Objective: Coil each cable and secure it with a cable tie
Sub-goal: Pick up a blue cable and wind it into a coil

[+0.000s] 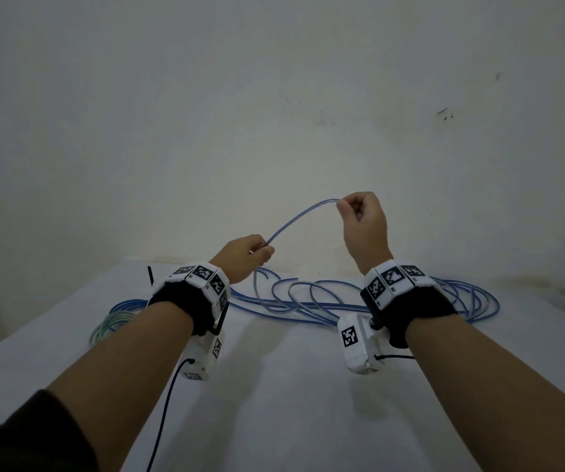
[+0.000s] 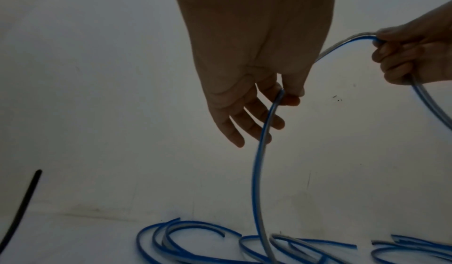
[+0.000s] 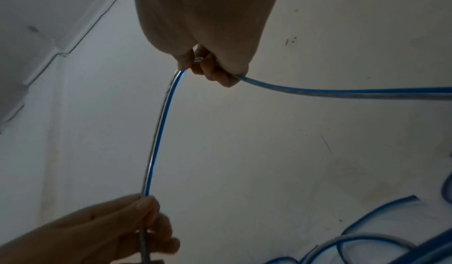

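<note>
Pinching the blue cable [image 1: 299, 216] in the left hand [image 1: 247, 255] and gripping it higher in the right hand [image 1: 362, 219], arcing a span between them. Trailing down from the left pinch to loose loops on the table [image 1: 274, 386]; lying nearer the left hand, probably feeding the next coil.

Blue cable [image 3: 367, 93] runs off the right edge (its far end unseen).
</note>
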{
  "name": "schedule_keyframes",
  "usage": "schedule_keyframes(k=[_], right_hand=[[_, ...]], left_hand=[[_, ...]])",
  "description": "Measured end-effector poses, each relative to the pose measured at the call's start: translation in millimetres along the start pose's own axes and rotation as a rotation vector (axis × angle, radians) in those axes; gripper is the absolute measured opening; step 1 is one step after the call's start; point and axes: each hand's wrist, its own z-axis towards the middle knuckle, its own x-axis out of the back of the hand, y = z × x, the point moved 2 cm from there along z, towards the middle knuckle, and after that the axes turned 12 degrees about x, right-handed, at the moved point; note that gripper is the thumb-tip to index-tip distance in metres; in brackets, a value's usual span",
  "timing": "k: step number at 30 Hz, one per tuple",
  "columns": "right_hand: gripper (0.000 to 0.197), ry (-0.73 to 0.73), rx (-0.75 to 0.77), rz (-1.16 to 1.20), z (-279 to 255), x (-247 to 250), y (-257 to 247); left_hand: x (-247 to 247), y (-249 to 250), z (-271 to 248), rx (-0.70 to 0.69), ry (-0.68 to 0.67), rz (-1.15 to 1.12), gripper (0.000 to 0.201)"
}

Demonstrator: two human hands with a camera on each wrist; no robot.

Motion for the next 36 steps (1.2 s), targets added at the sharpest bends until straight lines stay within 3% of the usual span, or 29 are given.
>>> schedule_keyframes(k=[5,12,14,16,20,24,27,31,34,36], right_hand=[[0.006,0.238,-0.15,-0.047,20,30,20],[0.006,0.274,-0.223,-0.214,12,51,33],[0.005,0.241,-0.226,-0.278,8,55,37],[0.012,0.132,-0.196,-0.365,3,55,42],[0.017,-0.156,-0.155,-0.532,-6,44,54],[0.017,-0.459,-0.084,-0.675,-15,28,57],[0.017,-0.639,-0.012,-0.684,-24,15,50],[0.019,-0.907,0.034,-0.486,-35,2,34],[0.019,-0.99,0.039,-0.357,-37,-7,20],[0.019,-0.998,0.043,-0.291,-35,-11,15]], left_hand=[[3,-25,-3,0.146,-0.113,-0.04,0.024],[14,-27,-11,0.336,-0.144,-0.139,0.047],[16,-25,-11,0.374,-0.133,-0.317,0.042],[19,-17,-11,0.355,-0.119,-0.545,0.032],[24,0,-15,0.185,-0.069,-0.782,0.024],[25,13,-16,0.03,-0.031,-0.8,0.017],[24,22,-11,0.023,-0.012,-0.834,0.027],[20,30,-13,-0.095,0.063,-0.566,0.024],[14,27,-13,-0.144,0.119,-0.387,0.018],[8,24,-14,-0.144,0.083,-0.211,0.017]])
